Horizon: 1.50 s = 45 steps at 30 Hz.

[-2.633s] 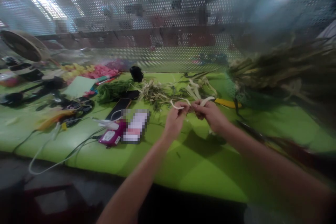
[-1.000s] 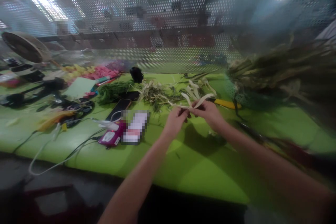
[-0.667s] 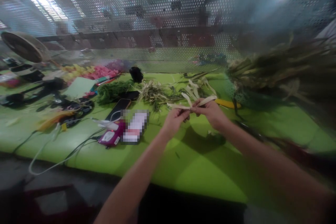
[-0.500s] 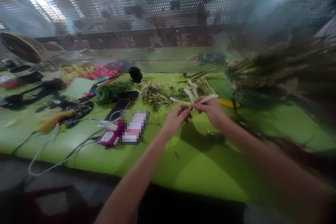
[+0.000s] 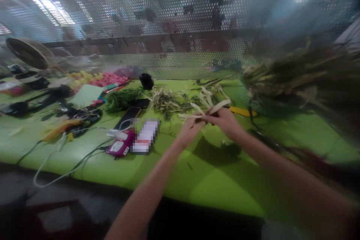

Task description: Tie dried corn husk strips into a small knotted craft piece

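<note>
Pale dried strips [image 5: 221, 106] fan out from between my two hands above the green table [image 5: 208, 183]. My left hand [image 5: 189, 129] is closed on the near end of the strips, fingers pinched together. My right hand [image 5: 222, 118] meets it at the fingertips and pinches the same strips from the right. Where the strips join is hidden by the fingers. Just behind lies a loose heap of dried plant pieces [image 5: 165, 101]. A yellow-handled tool [image 5: 243, 111] rests beyond my right hand.
To the left are a lit phone [image 5: 145, 137], a magenta power box [image 5: 121, 144] with cables, a dark phone [image 5: 128, 116] and green foliage [image 5: 119, 98]. A big dried bundle [image 5: 303, 73] fills the right. A perforated screen [image 5: 180, 60] stands behind.
The strips have spread and tilted between my fingers, and my hands have drawn closer together, with my left fingers turned further under the right. The view has shifted slightly.
</note>
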Motion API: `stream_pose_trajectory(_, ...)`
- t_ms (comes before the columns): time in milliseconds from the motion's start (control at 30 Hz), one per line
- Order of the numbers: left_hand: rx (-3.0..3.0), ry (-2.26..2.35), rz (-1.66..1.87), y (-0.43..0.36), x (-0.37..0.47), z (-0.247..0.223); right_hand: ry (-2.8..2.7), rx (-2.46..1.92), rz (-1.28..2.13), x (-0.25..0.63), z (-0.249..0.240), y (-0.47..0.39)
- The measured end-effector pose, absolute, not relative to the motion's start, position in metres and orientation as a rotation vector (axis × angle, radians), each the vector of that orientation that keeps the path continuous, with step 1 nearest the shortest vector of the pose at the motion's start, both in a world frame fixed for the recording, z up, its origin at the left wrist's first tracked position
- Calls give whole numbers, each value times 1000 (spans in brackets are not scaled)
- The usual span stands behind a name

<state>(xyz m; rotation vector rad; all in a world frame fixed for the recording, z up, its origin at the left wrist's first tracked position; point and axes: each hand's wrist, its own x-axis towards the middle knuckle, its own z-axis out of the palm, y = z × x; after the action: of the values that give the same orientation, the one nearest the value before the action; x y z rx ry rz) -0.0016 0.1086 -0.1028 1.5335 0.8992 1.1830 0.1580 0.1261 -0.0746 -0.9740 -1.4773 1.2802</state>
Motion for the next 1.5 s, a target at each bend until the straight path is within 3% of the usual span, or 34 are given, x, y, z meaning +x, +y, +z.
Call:
stream_pose_trajectory(367, 1292, 937, 1233, 105, 2, -103, -1680, -1053, 760, 162, -78, 126)
stream_pose_trajectory(933, 1293, 845, 1127, 107, -4, -106, -1518, -944, 1302, 165, -74, 133)
stream_pose_trajectory(1500, 1342, 841, 1084, 103, 4, -105, -1379, -973, 1257, 153, -82, 125)
